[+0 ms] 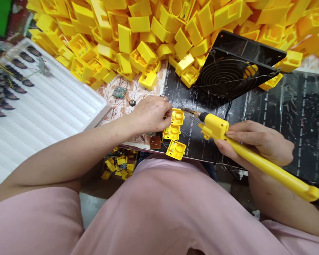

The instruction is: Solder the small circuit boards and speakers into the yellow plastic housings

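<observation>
My right hand is wrapped round a yellow soldering iron. Its metal tip points left, close to the upper of three small yellow plastic housings. Fingers bent and closed, my left hand reaches over that housing's left edge; whatever it pinches is hidden. The middle housing lies directly below, and another housing sits near the bench edge. All three show their open insides with round perforated areas. A brown circuit board with thin wires lies left of them.
Yellow casings are heaped across the back. A black fan stands at the back right. White ridged foam on the left carries small speakers. A green board is wired to a speaker. Below the bench are yellow pieces.
</observation>
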`<state>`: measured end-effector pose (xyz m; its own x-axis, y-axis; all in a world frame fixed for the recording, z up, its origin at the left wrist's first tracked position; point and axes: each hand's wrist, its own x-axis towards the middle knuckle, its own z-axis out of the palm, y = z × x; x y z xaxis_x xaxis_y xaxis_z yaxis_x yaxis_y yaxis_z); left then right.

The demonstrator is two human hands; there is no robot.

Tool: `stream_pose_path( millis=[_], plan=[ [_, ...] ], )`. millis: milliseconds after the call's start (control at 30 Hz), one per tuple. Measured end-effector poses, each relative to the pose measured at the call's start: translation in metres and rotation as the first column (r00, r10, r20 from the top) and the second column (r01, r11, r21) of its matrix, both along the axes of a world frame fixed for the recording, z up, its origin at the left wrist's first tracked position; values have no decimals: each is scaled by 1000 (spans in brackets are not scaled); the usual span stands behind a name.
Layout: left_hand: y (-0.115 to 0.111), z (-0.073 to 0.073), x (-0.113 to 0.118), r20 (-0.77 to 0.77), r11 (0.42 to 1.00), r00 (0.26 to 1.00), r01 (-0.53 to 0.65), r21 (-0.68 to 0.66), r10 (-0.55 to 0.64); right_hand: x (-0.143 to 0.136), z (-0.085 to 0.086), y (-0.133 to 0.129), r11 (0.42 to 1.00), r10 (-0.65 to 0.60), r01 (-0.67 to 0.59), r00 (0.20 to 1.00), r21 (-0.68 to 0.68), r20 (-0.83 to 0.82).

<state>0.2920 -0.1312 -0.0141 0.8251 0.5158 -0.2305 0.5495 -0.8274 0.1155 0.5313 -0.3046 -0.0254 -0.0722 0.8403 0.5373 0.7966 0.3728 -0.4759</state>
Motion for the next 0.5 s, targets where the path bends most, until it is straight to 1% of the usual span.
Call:
stream_pose_path(
  millis=[67,100,167,200,267,333,400,467,500],
  plan=[
    [0,-1,0,-2,1000,1000,1,0,-1,-5,-1,-3,990,-29,38,997,132,-70],
    [0,-1,0,-1,1000,1000,-5,-2,5,-10,0,-5,982,-64,79,994,171,-91],
    [-2,-2,1,3,1000,1000,-27,-7,27,-20,4,-8,972,-156,168,984,166,-86],
    [-3,-3,0,4,999,999,-40,-14,40,-26,6,-8,970,-175,185,981,156,-78],
    [-6,-3,-2,18,998,998,-55,-40,55,-36,9,-7,973,-187,192,981,128,-54],
    [-6,-2,-7,86,996,994,-67,-57,72,-42,7,-5,973,-181,181,983,140,-19],
    [2,-1,-15,208,994,972,-108,-17,109,-42,1,-3,970,-174,168,985,176,17],
    [18,-5,-22,310,982,938,-182,59,155,-39,-4,-4,960,-205,195,978,202,33],
    [27,-8,-25,331,973,928,-212,90,171,-38,-6,-4,951,-227,216,973,221,28]
  ],
)
